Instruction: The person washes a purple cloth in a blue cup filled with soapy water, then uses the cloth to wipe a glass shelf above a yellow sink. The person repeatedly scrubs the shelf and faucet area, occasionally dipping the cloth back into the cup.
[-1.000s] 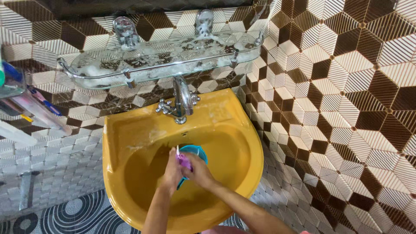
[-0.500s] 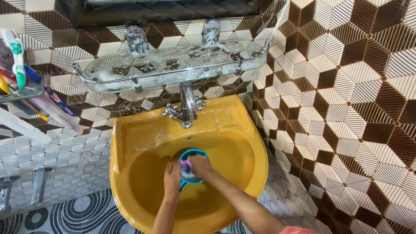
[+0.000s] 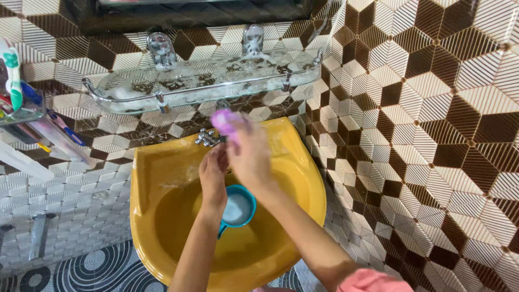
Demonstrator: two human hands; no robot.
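Above the grip, a foam-covered glass shelf [image 3: 205, 81] ran along the brown-and-cream patterned wall tiles [image 3: 432, 108], a chrome tap [image 3: 208, 138] stood just behind it, and far to its left a holder with toothbrushes [image 3: 13, 86] hung.

Right hand [image 3: 250, 157] raised, left hand [image 3: 213, 176] lower

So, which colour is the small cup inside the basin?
The cup is teal blue with foamy white inside, seen in the head view.

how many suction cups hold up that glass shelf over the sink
2: the left suction cup sits above the left half of the soapy glass shelf, the right suction cup above its right half. None else shows.
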